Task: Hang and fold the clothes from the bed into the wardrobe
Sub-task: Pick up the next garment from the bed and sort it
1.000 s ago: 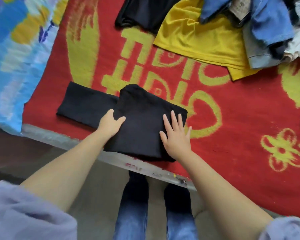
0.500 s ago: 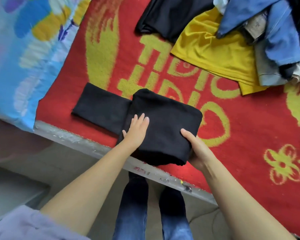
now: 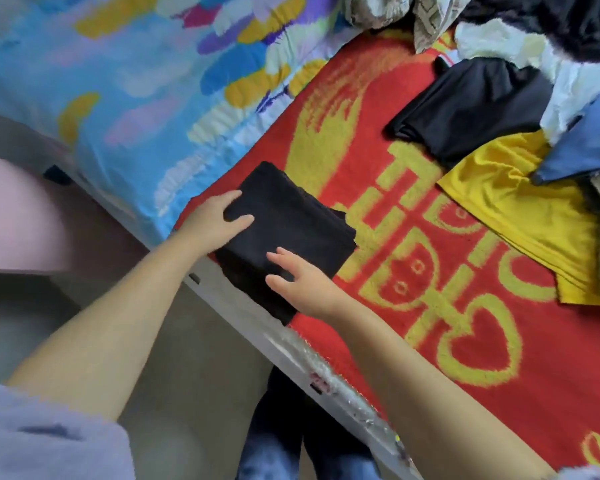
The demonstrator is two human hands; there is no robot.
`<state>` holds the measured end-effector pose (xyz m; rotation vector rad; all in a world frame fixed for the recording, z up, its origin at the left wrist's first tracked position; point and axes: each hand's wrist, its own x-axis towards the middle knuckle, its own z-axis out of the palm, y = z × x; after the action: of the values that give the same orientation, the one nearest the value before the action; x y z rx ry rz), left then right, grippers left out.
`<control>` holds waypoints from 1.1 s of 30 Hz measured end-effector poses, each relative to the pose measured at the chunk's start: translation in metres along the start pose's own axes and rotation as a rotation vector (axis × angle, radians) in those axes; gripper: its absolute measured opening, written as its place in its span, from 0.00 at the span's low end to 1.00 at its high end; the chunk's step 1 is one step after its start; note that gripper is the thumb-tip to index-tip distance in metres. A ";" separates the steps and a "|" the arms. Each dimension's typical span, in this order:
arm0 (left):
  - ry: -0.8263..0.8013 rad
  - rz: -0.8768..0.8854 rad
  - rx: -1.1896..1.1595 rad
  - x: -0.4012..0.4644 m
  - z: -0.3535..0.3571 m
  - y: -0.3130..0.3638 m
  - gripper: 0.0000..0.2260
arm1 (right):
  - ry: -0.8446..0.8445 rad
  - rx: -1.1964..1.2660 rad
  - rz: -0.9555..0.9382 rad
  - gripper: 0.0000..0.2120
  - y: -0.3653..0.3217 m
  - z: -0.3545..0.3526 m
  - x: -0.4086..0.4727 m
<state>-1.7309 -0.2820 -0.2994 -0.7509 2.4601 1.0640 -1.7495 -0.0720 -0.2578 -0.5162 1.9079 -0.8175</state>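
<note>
Folded black garment [image 3: 288, 233]: compact stack at near edge of bed, on red blanket [image 3: 465, 306], one corner overhanging bed rail [image 3: 291, 355]. Long axis diagonal, from far-left corner toward near-right corner at rail.

Left hand [image 3: 215, 220]: at far-left end of stack, thumb on top, other fingers at upper edge, apparently pinching the fold. Nearer to far end of axis.

Right hand [image 3: 302, 285]: at near-right side, fingers spread and loosely straight, tips on or just above top layer; contact not certain. No fabric enclosed.

Stack lies between both hands, directly ahead of fingertips. Probable next move: lift as one bundle, requiring right-hand fingers under near-right edge opposite left-hand pinch. Risk: layers sliding apart if raised from one end only.

Outward: blue patterned sheet [image 3: 136, 98] to left; unfolded pile at far right, including yellow shirt [image 3: 520, 216], black cloth [image 3: 471, 109], blue garment [image 3: 589, 147]. Wardrobe not in view.
</note>
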 end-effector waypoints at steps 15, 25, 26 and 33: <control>0.408 -0.093 0.498 -0.013 0.165 0.007 0.31 | -0.015 -1.190 -0.363 0.27 0.106 -0.066 0.110; 0.166 -0.203 0.591 -0.055 0.217 0.054 0.49 | -0.259 -1.609 -0.582 0.46 0.126 -0.092 0.080; 0.172 -0.232 0.613 -0.052 0.219 0.055 0.49 | -0.178 -1.587 -0.612 0.48 0.128 -0.087 0.087; 0.262 -0.251 0.539 -0.038 0.213 0.052 0.40 | -0.070 -1.388 -0.526 0.43 0.112 -0.072 0.089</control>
<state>-1.7082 -0.0806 -0.3902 -1.0212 2.5915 0.1984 -1.8552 -0.0305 -0.3709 -1.8741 2.0571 0.3960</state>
